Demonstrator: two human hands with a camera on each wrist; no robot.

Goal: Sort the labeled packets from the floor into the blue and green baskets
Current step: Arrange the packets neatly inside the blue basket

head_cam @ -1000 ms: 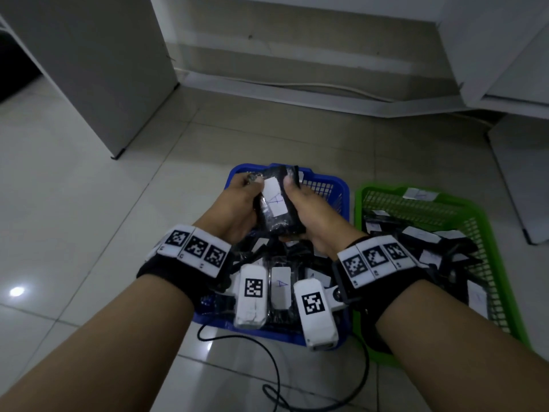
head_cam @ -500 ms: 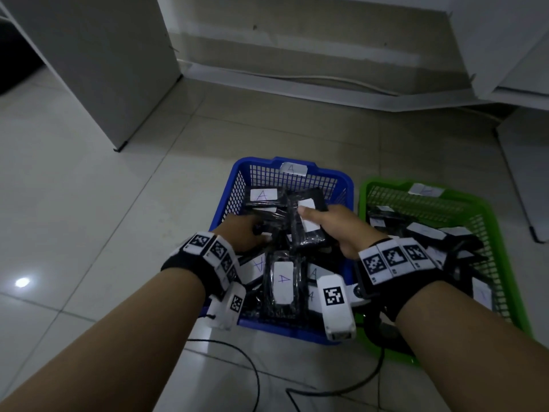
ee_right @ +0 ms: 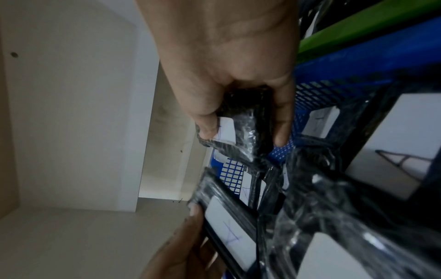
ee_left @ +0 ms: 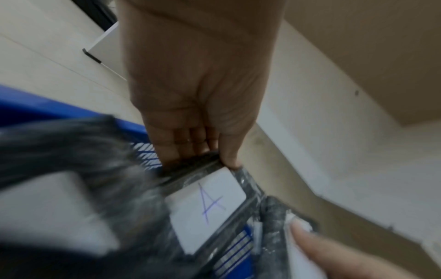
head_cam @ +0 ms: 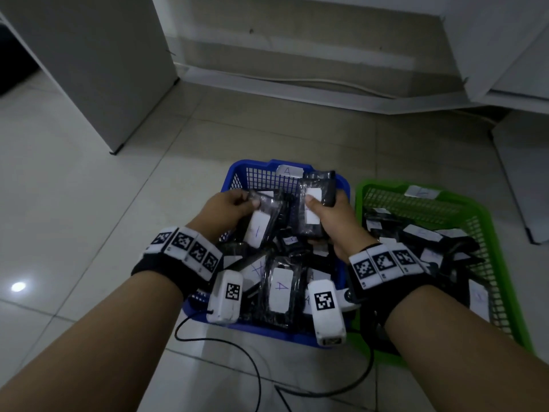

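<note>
The blue basket [head_cam: 237, 176] sits on the floor, piled with black plastic-wrapped packets that carry white labels marked A. My left hand [head_cam: 230, 208] pinches the top edge of one such packet [head_cam: 260, 226] over the basket's left side; the left wrist view shows its A label [ee_left: 207, 203] and my fingers [ee_left: 186, 145] curled on its edge. My right hand [head_cam: 329, 215] grips another black packet [head_cam: 315, 203] upright over the basket's back right, thumb on its white label [ee_right: 226, 130]. The green basket [head_cam: 487, 209] stands to the right, also holding labeled packets.
A white cabinet [head_cam: 89, 63] stands at the back left and white furniture [head_cam: 511, 49] at the back right, with a cable [head_cam: 297, 81] along the wall base. Black wires [head_cam: 255, 367] trail on the tiled floor in front of the baskets.
A second ago both hands held one packet together above the blue basket. They have since dipped into the basket, and each hand now holds its own packet, lifted slightly.
</note>
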